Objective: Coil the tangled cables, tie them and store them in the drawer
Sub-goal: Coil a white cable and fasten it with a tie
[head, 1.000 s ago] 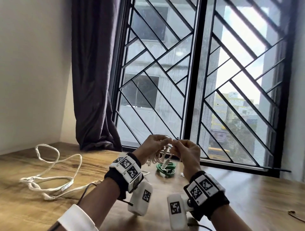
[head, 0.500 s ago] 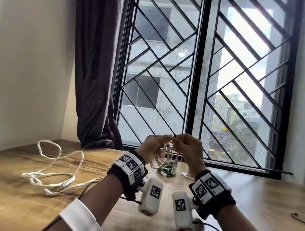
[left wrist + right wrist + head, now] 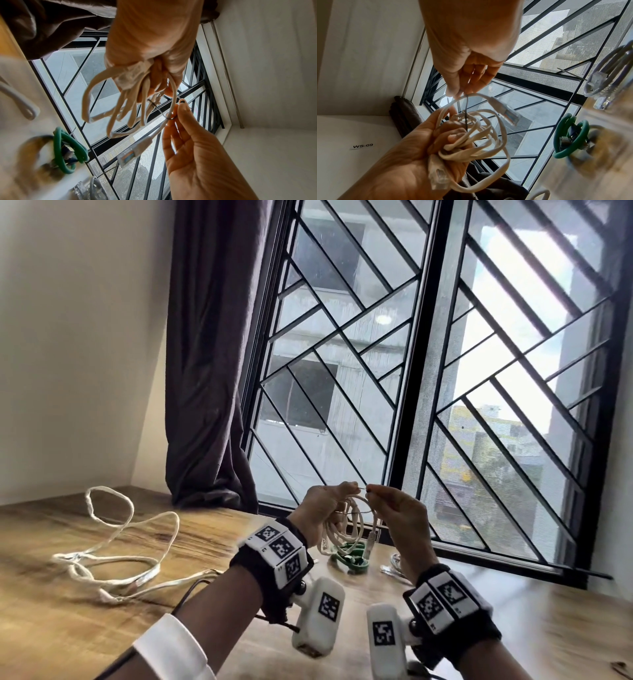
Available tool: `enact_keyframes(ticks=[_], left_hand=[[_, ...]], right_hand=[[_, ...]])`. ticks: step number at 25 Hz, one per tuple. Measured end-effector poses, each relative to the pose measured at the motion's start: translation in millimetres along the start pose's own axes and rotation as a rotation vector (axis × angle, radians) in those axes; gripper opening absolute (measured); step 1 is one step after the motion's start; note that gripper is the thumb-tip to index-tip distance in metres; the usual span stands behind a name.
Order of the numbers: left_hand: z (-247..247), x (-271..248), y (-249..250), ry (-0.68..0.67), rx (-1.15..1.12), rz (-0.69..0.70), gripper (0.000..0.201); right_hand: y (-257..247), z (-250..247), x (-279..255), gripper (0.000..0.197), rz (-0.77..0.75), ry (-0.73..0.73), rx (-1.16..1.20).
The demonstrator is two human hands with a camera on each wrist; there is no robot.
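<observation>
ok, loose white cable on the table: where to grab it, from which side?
Take the white cable at its bunched strands on the table, near side, from above: several runs meet there, so one pinch gathers most. The far loop is a single strand. Both hands are busy with the coil.

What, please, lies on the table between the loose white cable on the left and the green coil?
In the head view, only bare wooden table separates the loose white cable from the green coil; the left hand hangs above that stretch.

Daylight floods through the window (image 3: 428, 371), blowing out the sky; the table (image 3: 51, 628) blurs toward the edges, and both wrist views bend strongly.
</observation>
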State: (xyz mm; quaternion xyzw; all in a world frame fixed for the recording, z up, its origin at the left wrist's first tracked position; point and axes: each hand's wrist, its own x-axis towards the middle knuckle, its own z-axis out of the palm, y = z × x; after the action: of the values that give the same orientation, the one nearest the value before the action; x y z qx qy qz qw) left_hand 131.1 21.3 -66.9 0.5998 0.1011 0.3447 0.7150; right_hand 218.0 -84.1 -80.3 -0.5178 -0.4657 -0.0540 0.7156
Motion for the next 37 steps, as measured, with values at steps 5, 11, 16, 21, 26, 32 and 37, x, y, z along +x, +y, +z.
enact_keyframes(ticks=[5,11,16,21,26,32,37], left_hand=[[0.5,-0.8,-1.5,-0.010,0.008,0.025,0.028],[0.0,-2.4,-0.2,-0.003,0.011,0.026,0.023],[-0.2,-1.3,-1.7,-0.012,0.010,0.038,0.024],[0.7,-3.3,-2.1,-0.038,0.042,0.057,0.022],[0.3,-1.5,-4.6,-0.036,0.041,0.048,0.021],[0.3,-3.0,-2.9,-0.033,0.041,0.040,0.021],[0.6,-3.8,-3.1,-0.051,0.025,0.031,0.025]], right_hand=[[-0.8,2.5,-0.3,0.021,-0.021,-0.010,0.056],[-1.0,2.4,-1.0,0.021,-0.015,0.003,0.079],[0.9,2.1,0.1,0.020,-0.005,0.019,0.079],[0.5,3.7,0.0,0.020,-0.003,0.020,0.083],[0.1,3.2,-2.0,0.018,-0.010,0.000,0.050],[1.3,3.2,-1.4,0.019,-0.011,0.031,0.052],[0.9,3.4,-2.9,0.018,0.000,0.011,0.050]])
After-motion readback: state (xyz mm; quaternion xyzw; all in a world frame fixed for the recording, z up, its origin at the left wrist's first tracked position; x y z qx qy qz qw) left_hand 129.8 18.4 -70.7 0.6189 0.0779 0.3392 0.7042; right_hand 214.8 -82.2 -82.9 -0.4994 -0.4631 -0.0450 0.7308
